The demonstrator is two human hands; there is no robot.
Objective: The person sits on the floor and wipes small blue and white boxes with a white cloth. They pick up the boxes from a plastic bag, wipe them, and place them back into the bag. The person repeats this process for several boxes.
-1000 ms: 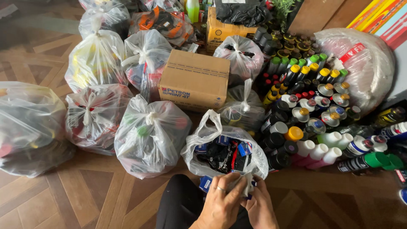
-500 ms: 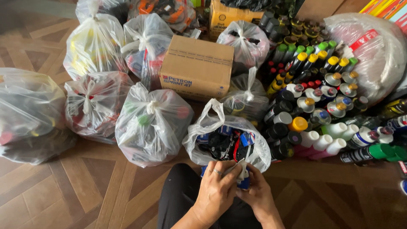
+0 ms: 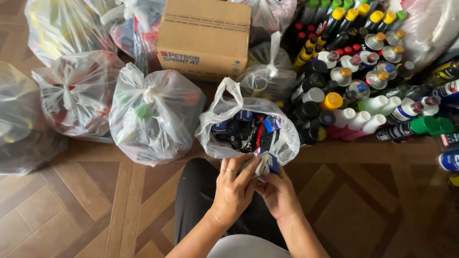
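- Thin, crinkled clear plastic forms the open bag (image 3: 246, 124) that sits on the floor just beyond both hands, its near rim touching the fingertips and one loose handle loop standing up on its far left side.
- The left hand (image 3: 234, 188), a ring on one finger, curls its fingers around the bag's near handle (image 3: 262, 165), a twisted whitish strip bunched between the two hands.
- The right hand (image 3: 277, 193) lies against the left, its fingers closed on the same twisted strip from the other side; a small blue packet (image 3: 272, 165) shows just above its fingers, but whether the hand holds it cannot be told.
- Inside the bag, just past the fingers, lie dark glossy pieces and small blue boxes (image 3: 270, 124) with red trim.
- Beyond and to the right of the hands stand packed rows of bottles (image 3: 354, 81), cylindrical, with round caps in yellow, green, red, black and silver; some white ones lie on their sides.
- Beyond and to the left rest knotted, bulging plastic bags (image 3: 153, 114), soft and wrinkled.
- Farther ahead sits a plain cardboard box (image 3: 205, 36), flat-sided and rectangular.
- Under the wrists lies wooden parquet floor (image 3: 81, 210), smooth, in angled planks.
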